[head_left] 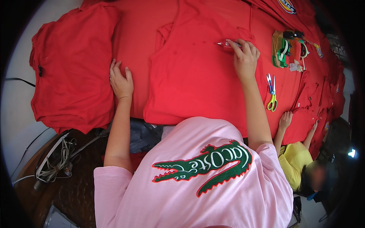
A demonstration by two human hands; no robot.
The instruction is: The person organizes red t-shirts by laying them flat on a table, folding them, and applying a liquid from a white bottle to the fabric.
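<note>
Nearest the lens: the person's own pink shirt (197, 182) with a green appliqué across the chest, filling the lower middle of the view. Both forearms reach up from it onto a table (15, 114) draped in red cloth.

Left hand (121, 81): flat, fingers loosely spread, palm down on the red fabric just beside the left edge of a red sleeveless garment (197, 79). Reads as an anchor, pressing the cloth so it stays taut and does not creep.

Right hand (246, 59): fingers curled over a small tube with a pointed nozzle (228, 44), held low with the tip facing left, at the garment's upper right near the armhole. Holding it close to the tip suits fine placement on the cloth.

The garment lies spread front-up in the table's centre, its hem at the near edge.

Toward the left edge: a folded pile of red shirts (72, 64), set apart from the work area.

Right of the working hand: yellow-handled scissors (271, 95), closed, within easy reach; beyond them a cluster of green-and-black tools (285, 49), too small to identify.

Near right corner: another person in a yellow top (294, 163), hands on a separate red piece (304, 117).
</note>
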